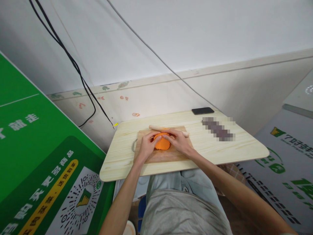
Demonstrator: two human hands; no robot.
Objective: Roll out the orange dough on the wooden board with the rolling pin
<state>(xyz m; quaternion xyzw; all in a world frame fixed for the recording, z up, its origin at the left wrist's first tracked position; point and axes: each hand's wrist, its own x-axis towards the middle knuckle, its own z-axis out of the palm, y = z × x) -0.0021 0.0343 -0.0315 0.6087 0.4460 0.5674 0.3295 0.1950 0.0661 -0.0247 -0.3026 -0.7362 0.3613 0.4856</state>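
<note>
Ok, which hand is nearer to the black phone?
Right. The right hand is left of the phone, at the right side of the orange piece; the left hand is farther off, at that piece's left side.

A pale wood-grain table (117,153) spans the frame's middle, carrying a wooden board (168,157) at centre, plus a black phone (202,111) and a pixelated item (218,129) right of centre.

Two bare hands (146,145), one thin, flat orange round (163,143), one slim pale wooden rod (156,128), one rectangular brown wooden board (171,156), one pale wood-grain worktop (232,150), one flat black phone (202,111), two black cables (78,69), one grey cable (171,69).
</note>
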